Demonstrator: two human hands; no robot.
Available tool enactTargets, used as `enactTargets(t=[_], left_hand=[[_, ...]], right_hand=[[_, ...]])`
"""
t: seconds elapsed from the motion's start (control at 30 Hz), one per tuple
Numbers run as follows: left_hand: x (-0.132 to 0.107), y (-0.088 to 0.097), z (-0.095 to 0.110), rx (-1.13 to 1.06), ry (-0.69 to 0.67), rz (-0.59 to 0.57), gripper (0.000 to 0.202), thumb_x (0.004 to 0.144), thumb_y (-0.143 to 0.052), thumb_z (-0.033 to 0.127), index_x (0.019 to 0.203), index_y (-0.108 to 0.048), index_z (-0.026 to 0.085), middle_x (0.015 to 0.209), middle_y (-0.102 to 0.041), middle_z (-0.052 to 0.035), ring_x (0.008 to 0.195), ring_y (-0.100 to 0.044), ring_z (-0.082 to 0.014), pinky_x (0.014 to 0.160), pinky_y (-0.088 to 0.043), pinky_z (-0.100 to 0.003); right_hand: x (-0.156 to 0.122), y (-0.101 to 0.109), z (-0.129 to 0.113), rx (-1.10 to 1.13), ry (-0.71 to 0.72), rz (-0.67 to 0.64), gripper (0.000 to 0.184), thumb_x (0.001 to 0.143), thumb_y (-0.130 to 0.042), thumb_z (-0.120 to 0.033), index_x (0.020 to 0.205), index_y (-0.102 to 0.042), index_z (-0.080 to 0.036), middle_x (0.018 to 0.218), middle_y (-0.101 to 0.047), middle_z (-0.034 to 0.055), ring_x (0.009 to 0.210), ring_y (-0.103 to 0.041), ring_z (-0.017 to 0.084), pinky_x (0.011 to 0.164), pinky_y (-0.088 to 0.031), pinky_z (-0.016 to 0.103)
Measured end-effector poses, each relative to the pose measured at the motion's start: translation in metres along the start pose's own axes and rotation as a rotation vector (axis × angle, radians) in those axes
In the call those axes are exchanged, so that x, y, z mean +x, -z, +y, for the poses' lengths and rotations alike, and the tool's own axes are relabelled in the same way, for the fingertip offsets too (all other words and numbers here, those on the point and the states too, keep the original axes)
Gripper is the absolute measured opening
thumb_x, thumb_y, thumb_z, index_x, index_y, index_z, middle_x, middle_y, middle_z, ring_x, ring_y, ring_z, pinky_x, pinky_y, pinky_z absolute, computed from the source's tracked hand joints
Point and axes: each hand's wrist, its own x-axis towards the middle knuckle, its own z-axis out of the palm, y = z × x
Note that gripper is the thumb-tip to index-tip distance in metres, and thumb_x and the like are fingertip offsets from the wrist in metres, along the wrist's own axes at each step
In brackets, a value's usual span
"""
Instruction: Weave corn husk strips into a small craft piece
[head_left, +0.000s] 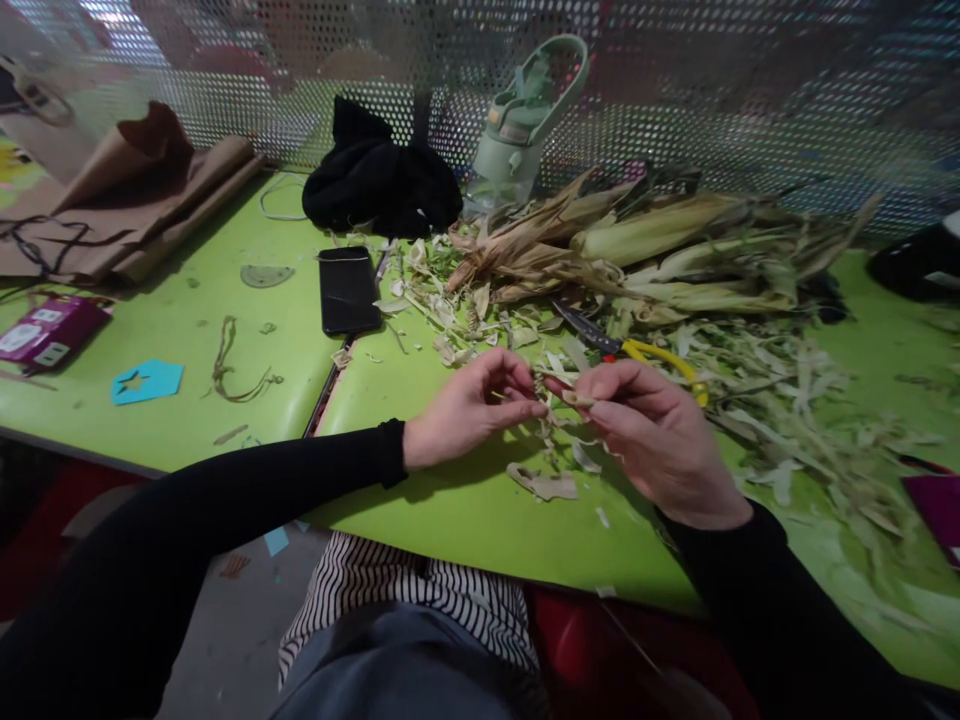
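A lime-green table (pixel 450 510) fills the view. Behind the table stands a perforated metal screen (pixel 787 90), glinting with light; below the table's near edge lies grey floor (pixel 225 640).

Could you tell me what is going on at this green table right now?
A person seated at the green table pinches a thin husk strip between the left hand and the right hand, just above the tabletop. Husk scraps lie scattered around them. Behind sit a pile of corn ears, yellow-handled scissors and a black phone.
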Motion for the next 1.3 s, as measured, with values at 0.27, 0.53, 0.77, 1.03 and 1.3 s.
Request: enactTargets(t=[0.27,0.53,0.77,1.03,1.3], left_hand=[[-0.001,0.008,0.003,0.252,-0.278,0.058,0.028,0.085,-0.064,0.019,0.097,-0.04,0.021,0.087,-0.051,0.0022,0.069,-0.05,-0.007,0.063,-0.045,-0.022],[-0.005,0.013,0.006,0.867,-0.648,0.087,0.018,0.085,-0.047,0.007,0.079,-0.037,0.021,0.078,-0.057,0.0003,0.072,-0.051,-0.0116,0.065,-0.041,-0.023],[-0.005,0.012,0.005,0.978,-0.712,0.105,0.018,0.087,-0.048,0.011,0.079,-0.036,0.022,0.076,-0.06,-0.0003,0.071,-0.053,-0.0132,0.065,-0.04,-0.025],[-0.007,0.008,0.006,0.426,-0.5,-0.044,0.022,0.092,-0.058,0.027,0.088,-0.037,0.022,0.089,-0.055,-0.0025,0.091,-0.059,-0.0144,0.079,-0.05,-0.03],[0.0,0.011,0.002,0.181,-0.285,0.055,0.031,0.086,-0.068,0.026,0.087,-0.038,0.021,0.084,-0.055,0.0017,0.08,-0.06,-0.01,0.073,-0.05,-0.025]], right_hand=[[-0.005,0.008,0.008,-0.131,0.235,-0.09,0.012,0.078,-0.08,-0.032,0.078,-0.07,-0.027,0.078,-0.066,-0.0009,0.075,-0.064,0.014,0.072,-0.055,0.029],[-0.008,0.009,0.018,-0.175,0.421,0.058,0.009,0.083,-0.076,-0.025,0.089,-0.071,-0.03,0.09,-0.069,0.0002,0.084,-0.065,0.016,0.077,-0.055,0.032],[-0.013,-0.006,0.014,-0.416,0.536,-0.002,0.014,0.086,-0.068,-0.017,0.09,-0.067,-0.03,0.087,-0.067,0.0004,0.08,-0.063,0.019,0.074,-0.052,0.036],[-0.012,-0.003,0.018,-0.491,0.57,0.024,0.016,0.086,-0.067,-0.015,0.095,-0.065,-0.028,0.092,-0.068,0.0007,0.082,-0.063,0.018,0.076,-0.053,0.036],[-0.014,-0.006,0.015,-0.443,0.548,0.137,0.013,0.088,-0.067,-0.018,0.094,-0.066,-0.029,0.091,-0.068,0.0007,0.085,-0.065,0.018,0.08,-0.054,0.036]])
